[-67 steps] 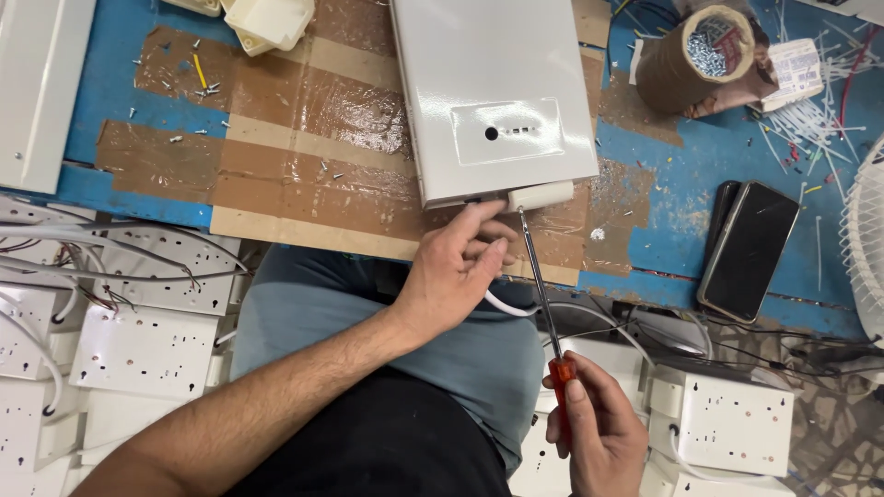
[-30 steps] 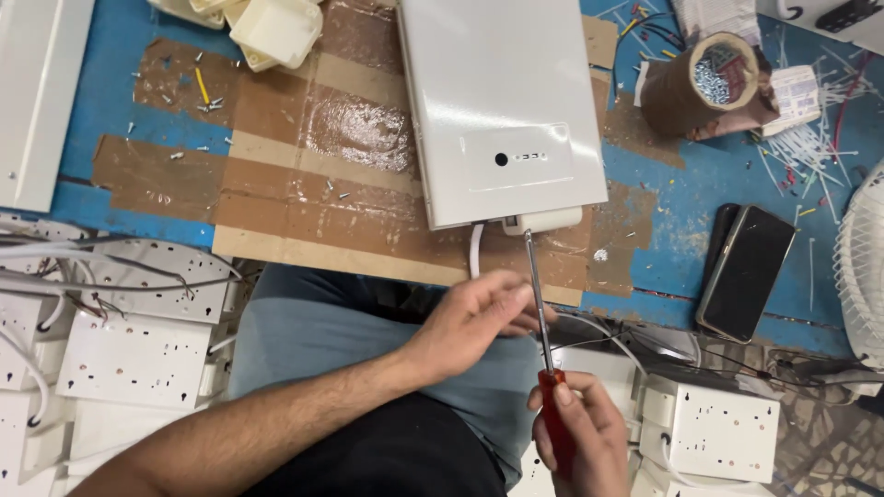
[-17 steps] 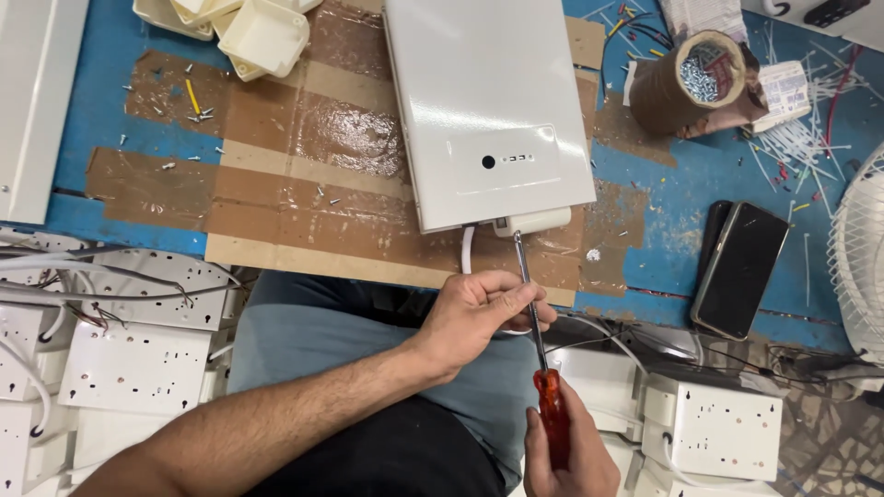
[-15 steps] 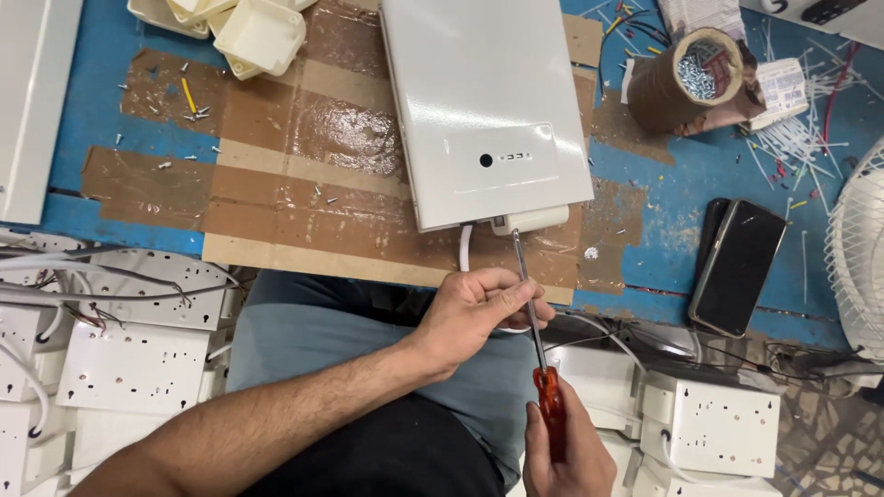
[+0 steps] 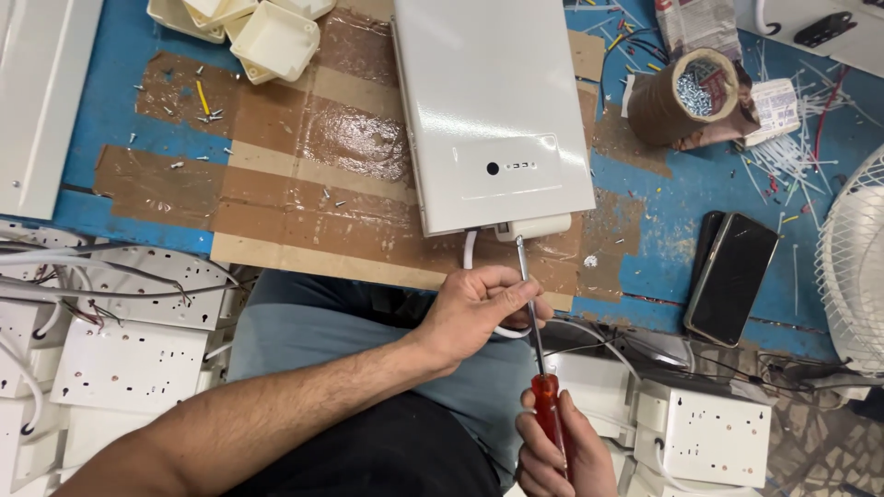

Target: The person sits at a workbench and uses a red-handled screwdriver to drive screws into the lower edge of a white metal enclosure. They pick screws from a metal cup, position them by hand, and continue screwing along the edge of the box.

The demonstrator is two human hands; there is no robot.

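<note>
A white flat metal box (image 5: 488, 106) lies on the blue worktable (image 5: 110, 110), its near end over taped cardboard (image 5: 304, 184). A small white cable clamp (image 5: 532, 226) and a white cable (image 5: 470, 250) sit at that near end. My right hand (image 5: 552, 451) grips the red handle of a screwdriver (image 5: 532, 313), whose tip touches the clamp. My left hand (image 5: 479, 308) pinches the screwdriver's shaft near the middle, fingers curled around it and over the white cable.
A brown tape roll holding screws (image 5: 686, 101) and a black phone (image 5: 732, 276) lie to the right, beside a white fan guard (image 5: 856, 267). Cream junction boxes (image 5: 267, 32) sit at the top. White socket boxes (image 5: 129, 364) (image 5: 704, 428) with wires flank my lap.
My left hand left the box's near end, dropped back and closed around the screwdriver shaft. The screwdriver tip has stayed at the clamp while the view shifted slightly.
</note>
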